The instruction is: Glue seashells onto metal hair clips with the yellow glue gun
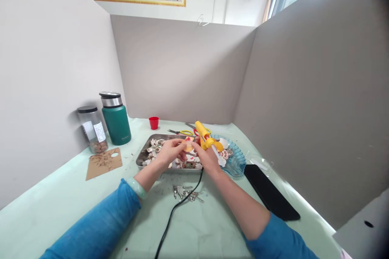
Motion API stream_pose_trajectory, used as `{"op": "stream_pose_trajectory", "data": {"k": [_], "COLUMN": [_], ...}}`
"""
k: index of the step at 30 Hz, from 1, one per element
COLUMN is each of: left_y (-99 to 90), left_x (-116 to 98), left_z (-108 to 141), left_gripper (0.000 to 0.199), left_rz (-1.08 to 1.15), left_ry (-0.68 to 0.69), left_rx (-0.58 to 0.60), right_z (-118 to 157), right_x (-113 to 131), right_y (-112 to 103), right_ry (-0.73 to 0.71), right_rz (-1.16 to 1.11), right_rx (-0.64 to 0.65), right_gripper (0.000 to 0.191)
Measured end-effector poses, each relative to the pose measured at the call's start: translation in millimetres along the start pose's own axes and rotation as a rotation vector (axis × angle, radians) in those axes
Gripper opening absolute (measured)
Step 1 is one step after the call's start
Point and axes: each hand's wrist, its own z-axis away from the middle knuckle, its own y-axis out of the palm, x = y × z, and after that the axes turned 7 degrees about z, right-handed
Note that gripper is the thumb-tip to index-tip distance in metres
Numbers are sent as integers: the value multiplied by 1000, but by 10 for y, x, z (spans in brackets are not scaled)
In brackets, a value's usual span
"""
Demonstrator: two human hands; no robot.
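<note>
My left hand [169, 151] is closed, its fingertips pinching a small pale-orange, shell-like piece [188, 145] with a red patch on top. My right hand [208, 158] is wrapped round a yellow hot glue gun [201, 129], and its fingertips also meet the piece's right side. Both hands are above a metal tray [139, 156] filled with small shells [154, 145]. Beside my right hand lies a blue scalloped dish [240, 162] with white and red-speckled shells. A black cord [174, 210] runs toward me past a pile of metal hair clips [186, 193].
A green flask [116, 123], a lidded clear jar [93, 131] and a brown card [104, 165] are at the left. Behind the tray are a red cup [153, 123] and yellow-handled scissors [185, 132]. A black flat slab [270, 192] lies right. Grey panels [182, 68] enclose the table.
</note>
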Motion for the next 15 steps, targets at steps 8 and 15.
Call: {"op": "stream_pose_trajectory", "data": {"k": [8, 15], "left_y": [35, 33], "left_x": [32, 75], "left_z": [-1, -8], "left_gripper": [31, 33], "left_rz": [-42, -69], "left_ry": [2, 1], "left_rx": [-53, -13], "right_z": [28, 1], "right_x": [40, -68], "right_y": [-1, 28], "right_ry": [-60, -15], "right_rz": [49, 24], "right_rx": [30, 8], "right_gripper": [30, 29]}}
